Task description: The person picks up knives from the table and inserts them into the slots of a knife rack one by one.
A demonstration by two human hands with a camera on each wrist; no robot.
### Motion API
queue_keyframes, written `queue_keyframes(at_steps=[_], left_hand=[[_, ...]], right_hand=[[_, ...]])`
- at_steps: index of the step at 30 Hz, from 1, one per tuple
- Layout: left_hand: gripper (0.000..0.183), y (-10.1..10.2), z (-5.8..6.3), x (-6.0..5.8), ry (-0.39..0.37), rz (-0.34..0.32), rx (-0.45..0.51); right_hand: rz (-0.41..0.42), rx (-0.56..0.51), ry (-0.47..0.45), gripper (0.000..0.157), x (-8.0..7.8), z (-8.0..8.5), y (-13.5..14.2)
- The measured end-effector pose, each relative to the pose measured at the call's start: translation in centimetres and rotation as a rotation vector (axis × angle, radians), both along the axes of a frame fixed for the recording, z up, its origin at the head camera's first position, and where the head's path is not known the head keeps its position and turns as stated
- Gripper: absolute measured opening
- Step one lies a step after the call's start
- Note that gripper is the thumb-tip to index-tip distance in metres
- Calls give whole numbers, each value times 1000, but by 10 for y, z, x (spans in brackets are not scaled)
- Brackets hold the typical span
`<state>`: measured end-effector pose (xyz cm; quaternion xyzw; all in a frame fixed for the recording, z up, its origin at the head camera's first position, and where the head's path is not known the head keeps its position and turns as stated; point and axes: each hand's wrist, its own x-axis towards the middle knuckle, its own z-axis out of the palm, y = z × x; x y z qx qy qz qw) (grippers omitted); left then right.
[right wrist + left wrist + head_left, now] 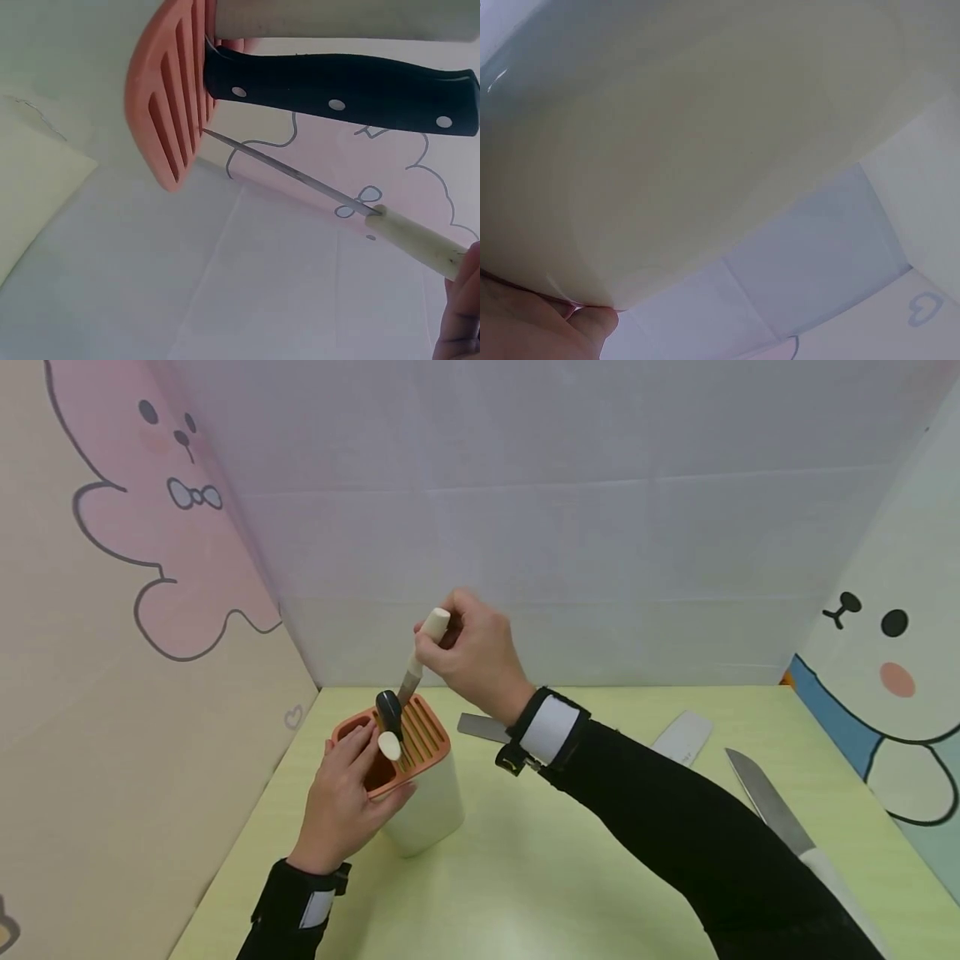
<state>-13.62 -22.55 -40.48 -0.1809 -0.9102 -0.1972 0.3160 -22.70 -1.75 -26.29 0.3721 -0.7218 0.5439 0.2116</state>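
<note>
My right hand (483, 656) pinches the pale handle of a knife (420, 244), its blade slanting down to the knife block (427, 818). In the right wrist view the blade's tip is right at a slot in the orange slotted top (169, 97). A black-handled knife (337, 90) with rivets and another white-handled knife (389, 745) stand in the block, handles up. My left hand (341, 802) holds the block at its rim, fingers over the left edge and thumb along the near side. The block's pale wall (705, 150) fills most of the left wrist view.
Beyond the block a metal blade (480, 727) lies on the table, partly hidden by my right wrist. A flat white piece (686, 735) lies farther right, part hidden by the sleeve. A large knife (776, 802) rests near the right edge. Panels (525, 543) enclose the table.
</note>
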Motion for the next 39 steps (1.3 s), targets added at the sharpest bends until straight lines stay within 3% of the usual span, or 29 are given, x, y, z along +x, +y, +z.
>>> queue_keyframes(at_steps=[13, 22, 39], left_hand=[[80, -2, 0, 1, 4, -3, -4], [79, -2, 1, 2, -4, 10, -7], [78, -3, 1, 1, 16, -12, -2]], right_hand=[[59, 69, -20, 11, 2, -6, -19], [172, 153, -96, 22, -4, -8, -24], [290, 404, -153, 36, -16, -23, -27]])
